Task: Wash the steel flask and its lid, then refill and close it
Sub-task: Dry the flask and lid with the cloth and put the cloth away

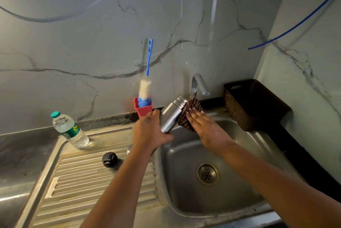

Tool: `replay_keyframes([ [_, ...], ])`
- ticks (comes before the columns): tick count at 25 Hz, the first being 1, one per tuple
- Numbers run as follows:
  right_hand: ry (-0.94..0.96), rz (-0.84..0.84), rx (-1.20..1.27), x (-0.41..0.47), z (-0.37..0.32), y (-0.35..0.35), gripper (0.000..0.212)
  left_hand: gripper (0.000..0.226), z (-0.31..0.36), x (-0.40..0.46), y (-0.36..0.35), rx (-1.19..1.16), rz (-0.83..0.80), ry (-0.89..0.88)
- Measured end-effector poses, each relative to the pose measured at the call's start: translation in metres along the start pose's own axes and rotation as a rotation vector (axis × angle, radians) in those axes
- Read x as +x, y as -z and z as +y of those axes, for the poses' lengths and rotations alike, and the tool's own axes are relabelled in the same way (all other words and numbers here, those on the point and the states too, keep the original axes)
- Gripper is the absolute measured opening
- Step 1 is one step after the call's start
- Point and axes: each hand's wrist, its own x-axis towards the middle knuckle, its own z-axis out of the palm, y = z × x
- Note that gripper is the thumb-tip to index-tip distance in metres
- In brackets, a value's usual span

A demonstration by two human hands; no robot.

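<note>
Head view: the left hand (149,131) is wrapped around the lower body of the lidless cylindrical steel flask (172,115), tilted above the stainless-steel sink (184,181); the right hand (204,126), fingers flat, presses a brown chequered scrubbing cloth (191,111) against its side; the round black lid (109,159) rests on the ribbed drainboard (83,181).

Open steel flask (172,115) tilted over sink; black lid (110,159), seemingly upright, on drainboard.
</note>
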Motion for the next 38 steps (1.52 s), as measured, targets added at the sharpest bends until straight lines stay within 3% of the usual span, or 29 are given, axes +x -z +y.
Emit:
replay_keyframes([
  [1,-0.005,0.035,0.035,0.002,0.003,-0.007,0.073,0.072,0.004,0.004,0.006,-0.002,0.015,-0.028],
  [3,-0.123,0.139,0.360,0.010,0.006,-0.012,0.054,0.073,0.018,0.007,0.014,0.024,0.025,-0.083],
  [7,-0.793,0.047,1.003,0.015,0.008,-0.003,0.037,0.070,0.019,0.010,0.016,0.055,0.024,-0.042],
  [10,-1.040,0.188,1.235,0.014,0.029,0.014,0.024,0.071,0.001,0.005,0.005,0.103,0.016,-0.054],
  [12,-0.926,0.295,1.022,0.013,0.033,0.028,0.018,0.071,-0.001,0.003,-0.002,0.129,-0.003,-0.066],
  [14,-0.579,0.306,0.706,0.012,0.018,0.038,0.025,0.069,0.002,0.003,-0.006,0.106,-0.024,-0.079],
  [16,-0.249,0.178,0.523,0.008,-0.002,0.024,0.049,0.065,0.001,0.003,-0.007,0.061,-0.035,-0.072],
  [18,-0.112,0.011,0.332,0.007,-0.007,0.008,0.065,0.064,-0.004,0.002,-0.008,0.067,-0.031,-0.098],
  [20,-0.093,-0.078,0.203,0.017,0.003,0.009,0.068,0.069,-0.008,0.001,-0.011,0.124,-0.030,-0.171],
  [24,-0.133,-0.244,0.348,0.051,0.012,0.041,0.055,0.073,-0.003,0.002,-0.015,0.155,-0.013,-0.181],
  [29,-0.136,-0.106,0.056,0.027,-0.035,0.043,0.064,0.066,-0.014,0.009,-0.006,-0.011,0.012,-0.027],
  [33,-0.127,-0.081,-0.010,0.040,-0.030,0.041,0.061,0.064,-0.011,0.009,-0.008,-0.023,0.025,-0.093],
  [35,-0.126,-0.206,0.145,0.063,-0.012,0.053,0.047,0.070,-0.007,0.008,-0.013,0.020,0.027,-0.164],
  [38,-0.220,-0.565,0.471,0.078,0.032,0.078,0.037,0.076,-0.007,0.004,-0.015,0.053,0.050,-0.247],
])
